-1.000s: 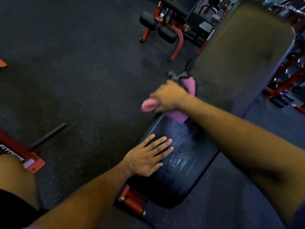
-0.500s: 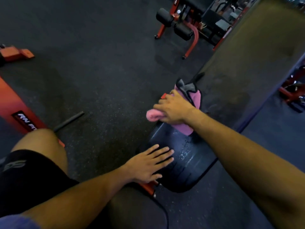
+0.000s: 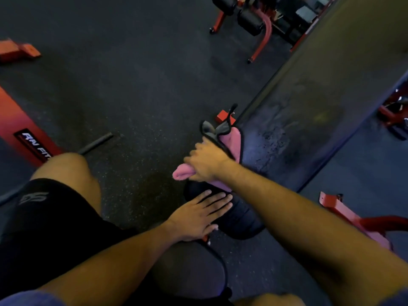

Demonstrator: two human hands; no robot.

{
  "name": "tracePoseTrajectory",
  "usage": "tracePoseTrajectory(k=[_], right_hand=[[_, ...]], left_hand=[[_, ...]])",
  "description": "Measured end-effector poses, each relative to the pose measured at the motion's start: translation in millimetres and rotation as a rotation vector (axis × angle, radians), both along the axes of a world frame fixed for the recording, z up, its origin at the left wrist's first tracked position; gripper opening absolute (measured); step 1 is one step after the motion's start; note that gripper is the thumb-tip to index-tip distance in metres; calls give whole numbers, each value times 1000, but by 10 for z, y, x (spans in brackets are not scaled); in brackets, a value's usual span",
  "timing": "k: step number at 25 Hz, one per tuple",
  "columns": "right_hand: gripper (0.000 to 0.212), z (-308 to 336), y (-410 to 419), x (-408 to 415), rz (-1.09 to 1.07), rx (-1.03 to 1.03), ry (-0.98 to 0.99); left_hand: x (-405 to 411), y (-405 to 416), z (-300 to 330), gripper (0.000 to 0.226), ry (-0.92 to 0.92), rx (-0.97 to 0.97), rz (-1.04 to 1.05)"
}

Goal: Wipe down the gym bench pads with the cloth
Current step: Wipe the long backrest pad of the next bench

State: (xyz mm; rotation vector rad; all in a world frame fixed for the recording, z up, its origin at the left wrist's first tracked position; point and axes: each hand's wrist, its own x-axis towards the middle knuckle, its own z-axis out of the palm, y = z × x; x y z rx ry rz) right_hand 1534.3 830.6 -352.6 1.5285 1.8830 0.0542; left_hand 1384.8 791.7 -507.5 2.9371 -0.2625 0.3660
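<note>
Here, seen from a head-worn camera looking down, a person leans over a black gym bench on a dark speckled rubber floor [image 3: 136, 89]; the right hand [image 3: 207, 162] reaches forward and grips a pink cloth [image 3: 235, 140], its fingers curled over the bunched fabric; a rolled end of the cloth sticks out to the left of the hand, and a dark-edged corner with a grey underside stands up beyond the knuckles; the cloth lies where the small seat pad [image 3: 240, 219] meets the long back pad [image 3: 326, 89], touching both as far as can be told.

The left hand [image 3: 198, 216] lies flat on the near left part of the seat pad, fingers straight and close together, holding nothing; the seat pad is dark and glossy, mostly covered by the two forearms; the back pad slopes away toward the upper right, its near part marked with wet-looking streaks and patches just beside the cloth.

The person's left knee [image 3: 66, 171] and black shorts [image 3: 48, 221] fill the lower left; behind the knee a red frame bar [image 3: 24, 133] carries a label with white letters, only partly readable; a short black rod [image 3: 97, 143] lies on the floor near it; a red bracket [image 3: 353, 219] of the bench frame shows at lower right; another machine with red legs and black roller pads [image 3: 249, 23] stands well apart at the top.
</note>
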Motion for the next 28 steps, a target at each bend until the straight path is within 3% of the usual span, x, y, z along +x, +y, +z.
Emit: tracePoseTrajectory(k=[5,8,12,18,21,25,28], right_hand=[[61,812,8,827,-158,261,-53],[41,305,-7,355,-152,147,-29],[37,-174,-124,-286,-119,-56,157],[42,457,-308,517,-74,531,122],[53,1046,-665,1023,-245,914,17],[72,1042,-1458,1535,-780,957,-113],[75,689,-1259,1484,-869,1049,-92]], left_hand=[[-13,17,49,74,27,-2,6],[-7,22,10,76,11,5,-7],[-30,-8,7,67,-66,-43,-4],[-40,-13,61,75,-5,-13,8],[127,91,209,76,-78,-58,112],[523,271,366,75,-120,-42,177],[585,272,229,75,-169,5,174]])
